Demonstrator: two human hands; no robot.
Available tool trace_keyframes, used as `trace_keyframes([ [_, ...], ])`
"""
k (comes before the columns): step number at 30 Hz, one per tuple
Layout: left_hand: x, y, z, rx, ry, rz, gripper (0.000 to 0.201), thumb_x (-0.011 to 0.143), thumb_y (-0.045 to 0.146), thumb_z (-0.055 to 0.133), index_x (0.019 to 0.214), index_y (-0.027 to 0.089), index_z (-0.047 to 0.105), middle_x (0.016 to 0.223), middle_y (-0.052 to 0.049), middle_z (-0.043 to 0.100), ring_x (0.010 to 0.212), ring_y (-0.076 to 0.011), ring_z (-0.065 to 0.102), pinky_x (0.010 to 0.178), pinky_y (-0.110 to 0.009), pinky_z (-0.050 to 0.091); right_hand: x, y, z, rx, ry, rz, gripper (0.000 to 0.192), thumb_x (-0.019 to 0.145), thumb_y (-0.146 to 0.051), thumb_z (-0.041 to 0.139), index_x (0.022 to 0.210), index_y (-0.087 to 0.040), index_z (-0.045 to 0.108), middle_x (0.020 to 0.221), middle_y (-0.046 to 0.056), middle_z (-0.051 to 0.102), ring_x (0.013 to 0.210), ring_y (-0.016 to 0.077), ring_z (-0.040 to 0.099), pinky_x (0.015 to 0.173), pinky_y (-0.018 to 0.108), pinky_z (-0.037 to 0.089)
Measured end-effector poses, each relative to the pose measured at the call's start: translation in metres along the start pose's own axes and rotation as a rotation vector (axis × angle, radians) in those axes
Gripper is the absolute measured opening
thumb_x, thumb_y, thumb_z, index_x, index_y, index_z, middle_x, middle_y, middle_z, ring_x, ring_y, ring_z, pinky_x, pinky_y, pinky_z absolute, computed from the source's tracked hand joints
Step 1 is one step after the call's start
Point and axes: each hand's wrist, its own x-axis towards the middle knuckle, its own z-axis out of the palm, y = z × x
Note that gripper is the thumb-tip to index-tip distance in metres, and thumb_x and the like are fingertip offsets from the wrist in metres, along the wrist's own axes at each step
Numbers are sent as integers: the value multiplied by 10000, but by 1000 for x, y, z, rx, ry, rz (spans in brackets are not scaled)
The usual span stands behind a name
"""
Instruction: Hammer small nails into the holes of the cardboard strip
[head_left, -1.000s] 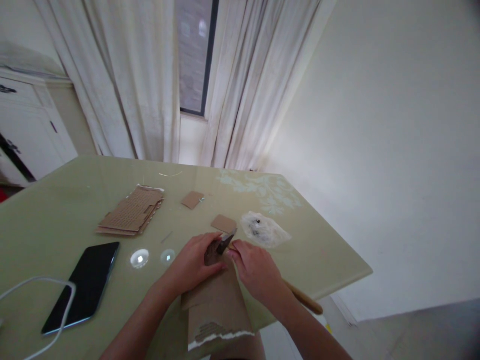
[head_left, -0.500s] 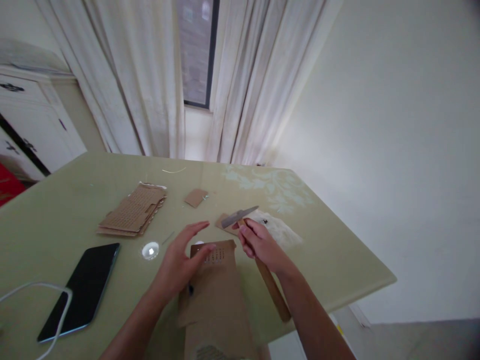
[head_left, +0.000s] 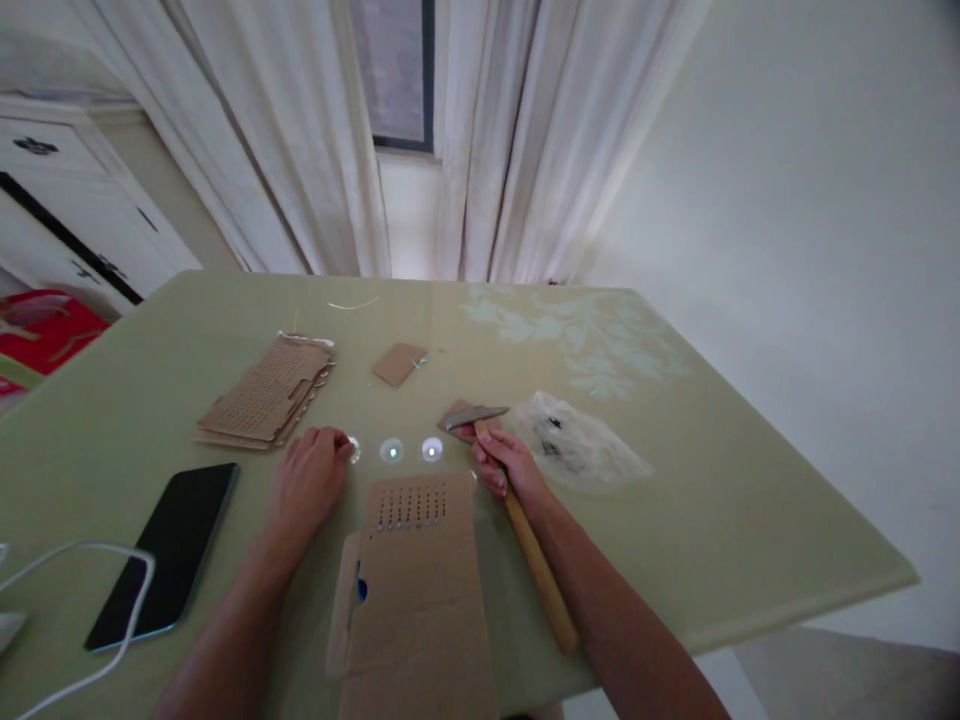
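Hammer (head_left: 517, 520) — wooden handle lying inside the curled fingers (head_left: 491, 470) of the right hand (head_left: 506, 465), metal head poking out beyond them, handle end reaching toward the desk's (head_left: 712, 520) near edge. Perforated cardboard (head_left: 420, 590) lying at the near edge between both hands. Left hand (head_left: 307, 485) resting palm-down on the desk, fingers loosely together — phone (head_left: 169, 550) lying toward the left edge.

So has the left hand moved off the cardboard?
Yes. The left hand slid left off the cardboard, toward the phone, now flat on the table.
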Motion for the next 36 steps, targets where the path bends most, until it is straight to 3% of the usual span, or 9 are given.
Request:
trace_keyframes([
  [3, -2, 3, -8, -32, 32, -11, 283, 992, 392, 435, 988, 215, 656, 1006, -157, 760, 989, -354, 706, 919, -488, 539, 0, 0, 2, 36, 10, 1, 509, 784, -525, 909, 1100, -156, 755, 741, -67, 594, 383, 26, 340, 294, 182, 247],
  [5, -4, 8, -15, -189, 105, -28, 296, 993, 450, 501, 1046, 218, 676, 976, -108, 778, 919, -302, 718, 842, -425, 559, 0, 0, 4, 44, 6, 9, 477, 794, -511, 899, 1085, -166, 746, 747, -67, 600, 385, 28, 344, 301, 183, 254],
  [10, -17, 47, -40, -581, 273, -37, 300, 915, 472, 732, 1070, 221, 785, 904, -28, 810, 780, -192, 720, 755, -317, 584, -1, -1, 7, 52, -8, 36, 453, 794, -481, 899, 1083, -171, 740, 732, -73, 607, 390, 33, 348, 311, 185, 254],
  [14, -29, 91, -64, -815, 218, 94, 285, 894, 404, 813, 1110, 218, 791, 919, -33, 834, 811, -193, 787, 780, -315, 648, -1, -1, 6, 69, -27, 36, 412, 808, -464, 888, 1059, -173, 741, 739, -65, 611, 395, 37, 345, 315, 188, 254],
  [17, -31, 110, -71, -838, 99, 245, 304, 953, 368, 783, 1219, 221, 767, 905, -25, 844, 769, -181, 801, 772, -306, 663, -2, -2, 6, 86, -20, 21, 401, 820, -456, 881, 1060, -166, 744, 749, -58, 615, 402, 36, 345, 319, 185, 250],
  [20, -33, 113, -65, -773, 63, 351, 183, 1035, 309, 691, 1180, 239, 777, 955, -16, 850, 843, -172, 811, 836, -307, 659, -3, -2, 6, 101, -14, 22, 435, 818, -467, 885, 1090, -153, 753, 755, -57, 617, 396, 32, 344, 316, 185, 241],
  [23, -38, 106, -60, -779, 103, 417, 163, 1067, 219, 630, 1122, 257, 778, 969, -2, 839, 867, -149, 799, 825, -282, 651, -3, -2, 6, 104, -10, 33, 440, 815, -469, 891, 1088, -152, 754, 755, -60, 609, 394, 27, 338, 319, 184, 241],
  [28, -45, 99, -69, -830, 143, 400, 186, 1060, 172, 628, 1154, 246, 771, 1005, -16, 841, 865, -150, 802, 806, -277, 669, -5, -4, 6, 84, -10, 58, 433, 834, -454, 880, 1121, -156, 751, 761, -61, 596, 400, 27, 330, 321, 182, 236],
  [36, -42, 92, -71, -814, -136, 519, 174, 989, 179, 770, 1124, 277, 820, 1049, 5, 866, 919, -150, 822, 836, -224, 649, -6, -10, 7, 75, -16, 55, 416, 801, -441, 914, 1050, -149, 752, 723, -72, 601, 380, 20, 323, 295, 164, 238],
])
